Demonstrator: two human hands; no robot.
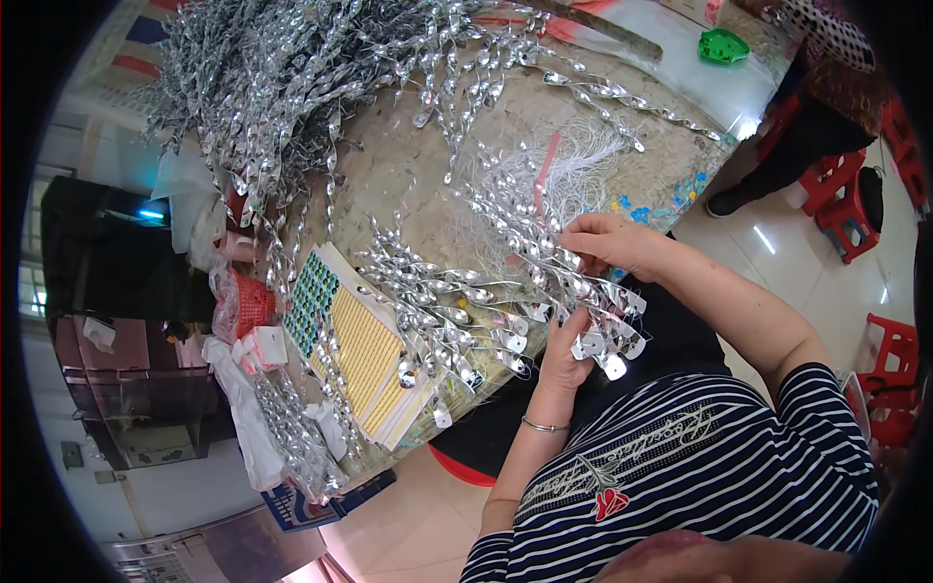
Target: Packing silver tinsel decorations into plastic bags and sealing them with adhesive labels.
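Our left grip (564,361) is clamped round twisted silver strips (537,233) near their flat tabs (613,366) | right grip (612,243) pinches them farther up | bunch overhangs the surface's (381,173) near edge | we judge them light, springy, slick, easily creased; best held by tabs

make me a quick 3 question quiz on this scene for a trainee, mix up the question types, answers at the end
1. True or false: the left hand and the right hand both touch silver twisted strips.

2. Fill in the blank: the metal bangle is worn just behind the person's ____ hand.

3. Multiple choice: what colour is the small dish near the far right edge of the table?
A) red
B) green
C) white

Key: 1. true; 2. left; 3. B
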